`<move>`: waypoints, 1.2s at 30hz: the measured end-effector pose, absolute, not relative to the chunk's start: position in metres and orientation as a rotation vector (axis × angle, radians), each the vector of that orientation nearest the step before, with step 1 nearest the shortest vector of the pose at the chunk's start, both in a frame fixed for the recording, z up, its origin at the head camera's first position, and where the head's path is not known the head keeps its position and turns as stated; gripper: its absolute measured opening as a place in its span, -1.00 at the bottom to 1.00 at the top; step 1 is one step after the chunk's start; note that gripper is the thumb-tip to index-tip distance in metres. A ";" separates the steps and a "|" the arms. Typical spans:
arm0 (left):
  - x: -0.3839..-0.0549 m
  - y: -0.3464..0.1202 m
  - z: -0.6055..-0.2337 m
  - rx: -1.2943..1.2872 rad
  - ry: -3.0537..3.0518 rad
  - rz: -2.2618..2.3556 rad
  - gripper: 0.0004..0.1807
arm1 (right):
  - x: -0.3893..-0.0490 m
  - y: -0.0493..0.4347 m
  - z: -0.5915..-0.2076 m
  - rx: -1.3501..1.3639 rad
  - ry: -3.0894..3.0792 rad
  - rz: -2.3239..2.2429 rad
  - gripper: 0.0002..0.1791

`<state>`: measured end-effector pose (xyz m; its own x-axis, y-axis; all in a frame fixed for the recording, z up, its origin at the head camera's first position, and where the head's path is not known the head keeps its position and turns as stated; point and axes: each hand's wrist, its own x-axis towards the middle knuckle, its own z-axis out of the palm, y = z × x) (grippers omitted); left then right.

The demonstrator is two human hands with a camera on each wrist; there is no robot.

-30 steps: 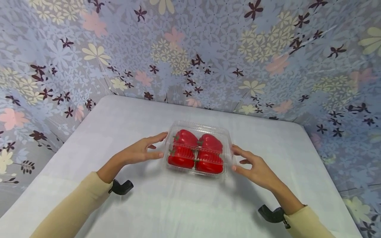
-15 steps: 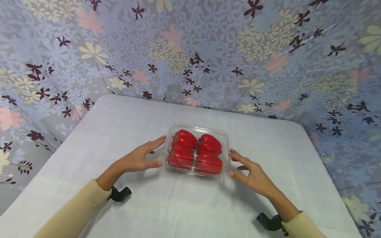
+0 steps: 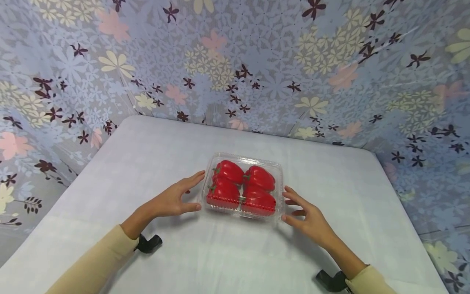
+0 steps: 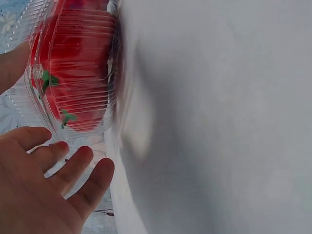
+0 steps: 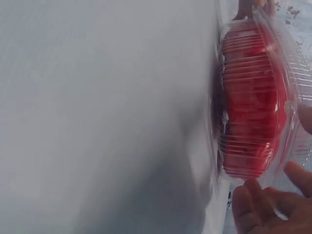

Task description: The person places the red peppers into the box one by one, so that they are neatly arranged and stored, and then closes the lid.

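A clear plastic clamshell box [image 3: 249, 158] sits mid-table, its lid down over several red bell peppers [image 3: 260, 178] with green stems. The left hand [image 3: 172, 199] is at the box's left side, thumb and fingers spread apart, fingertips right at the wall. In the left wrist view, its fingers [image 4: 100, 178] are extended below the box's ribbed side. Across from it, the right hand [image 3: 308, 218] flanks the right side, fingers reaching to the wall and thumb near the front corner. In the right wrist view its fingertips [image 5: 251, 187] come up to the box's end.
White cloth [image 3: 235, 253] covers the table. Floral fabric [image 3: 235, 61] hangs behind and along the sides. A black wrist camera [image 3: 148, 243] sits at the left cuff, another black camera [image 3: 330, 281] at the right.
The raised lid's front edge has come down toward the front of the box, over the peppers. Both hands have shifted slightly toward the near side and stay beside the box.
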<state>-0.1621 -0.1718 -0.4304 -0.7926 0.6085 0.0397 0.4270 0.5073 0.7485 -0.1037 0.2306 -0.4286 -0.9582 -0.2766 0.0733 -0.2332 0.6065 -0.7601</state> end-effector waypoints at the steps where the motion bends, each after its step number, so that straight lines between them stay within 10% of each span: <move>1: -0.162 -0.172 -0.431 0.865 2.521 1.155 -0.05 | -0.104 0.230 -0.429 -0.422 2.756 -1.308 -0.27; 36: -0.152 -0.158 -0.445 0.608 1.996 1.785 -0.24 | -0.110 0.226 -0.432 -0.328 2.168 -1.706 -0.20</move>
